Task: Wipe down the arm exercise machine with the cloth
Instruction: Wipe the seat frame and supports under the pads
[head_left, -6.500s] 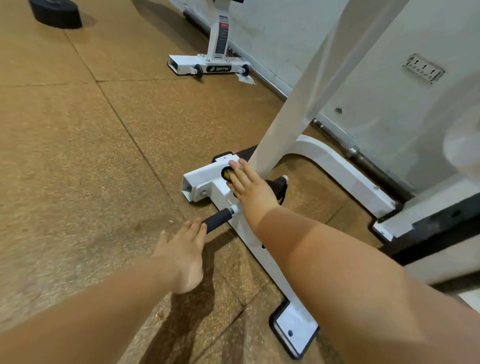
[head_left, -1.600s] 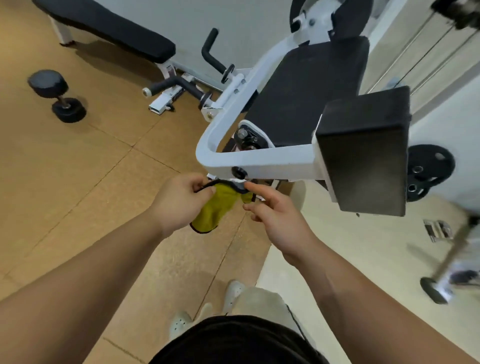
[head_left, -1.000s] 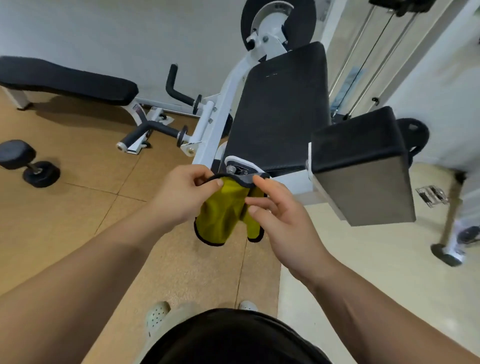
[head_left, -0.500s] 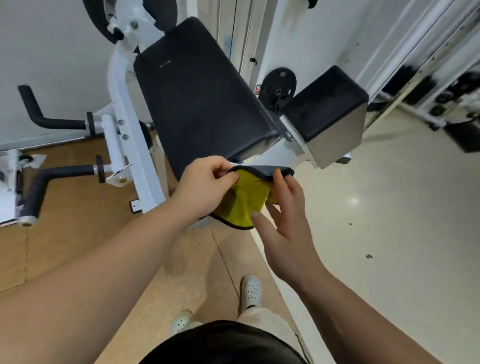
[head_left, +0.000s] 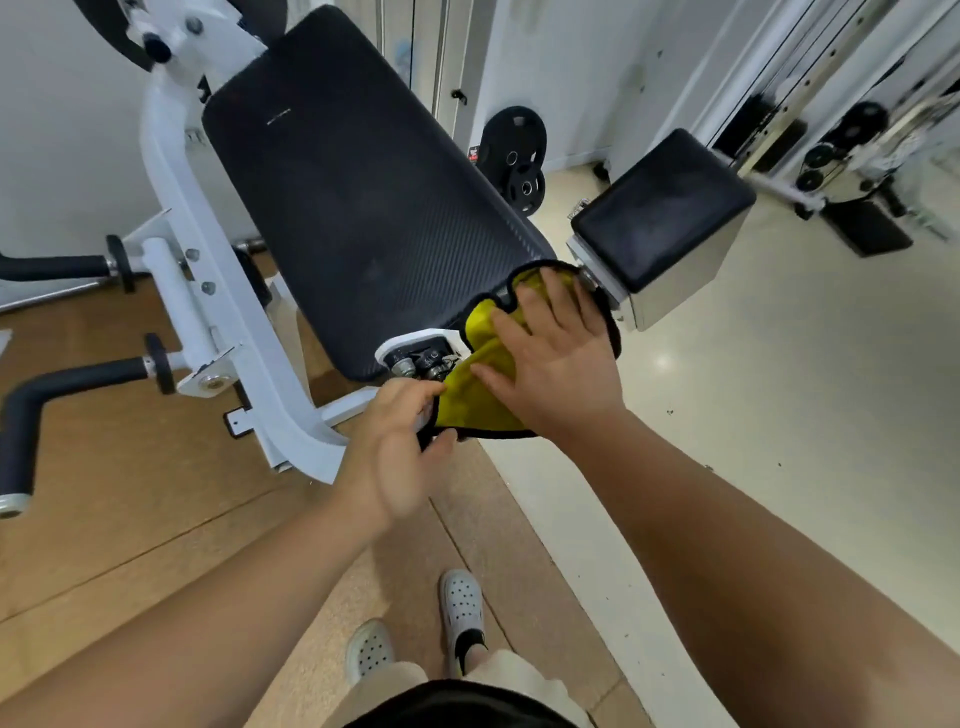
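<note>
Now right hand (head_left: 556, 358) presses cloth (head_left: 480, 400) against arm pad (head_left: 358, 187).

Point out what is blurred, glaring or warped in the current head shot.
Head view: the left hand pinching the cloth is motion-smeared, while the right hand flat on it and the black pad are crisp; the cable machine at the right edge is streaked; a small glare spot sits on the pale floor; wide-angle bending curves the edges.
</note>
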